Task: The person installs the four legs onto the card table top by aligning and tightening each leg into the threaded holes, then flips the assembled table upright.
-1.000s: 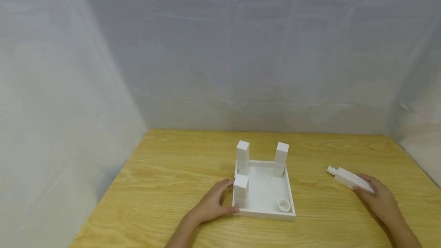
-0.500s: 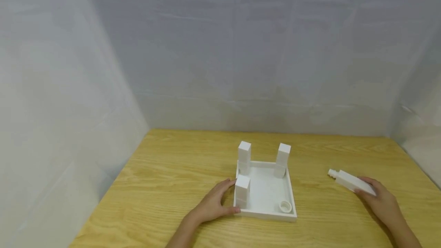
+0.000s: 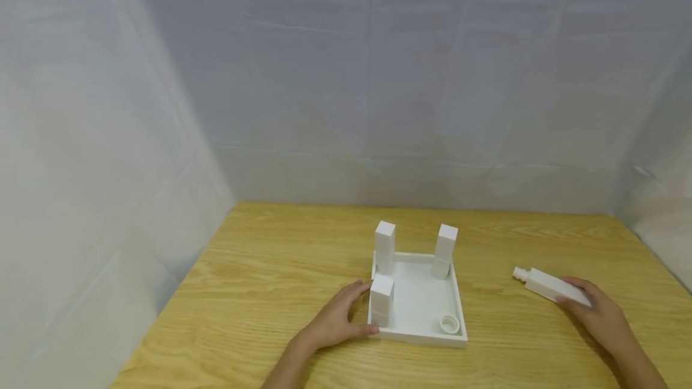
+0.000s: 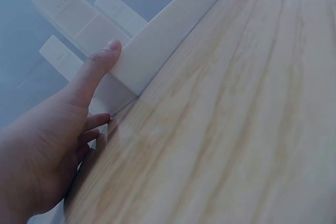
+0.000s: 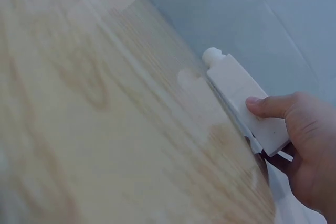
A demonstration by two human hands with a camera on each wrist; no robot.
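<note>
A shallow white tray (image 3: 457,302) lies on the wooden table. Three white square posts stand in its corners: back left (image 3: 384,245), back right (image 3: 446,249) and front left (image 3: 381,299). A round socket (image 3: 448,323) sits in the front right corner. My left hand (image 3: 335,319) clasps the tray's front left corner, fingers along the left wall and thumb on the front wall (image 4: 157,43). My right hand (image 3: 599,315) grips a fourth white post (image 3: 547,284) that lies on the table to the right, its threaded stub (image 5: 213,55) pointing left; the thumb (image 5: 268,106) presses its side.
Grey-white cloth walls close the table (image 3: 281,269) in at the back, the left and the right. Bare wood stretches left of the tray and between the tray and the lying post.
</note>
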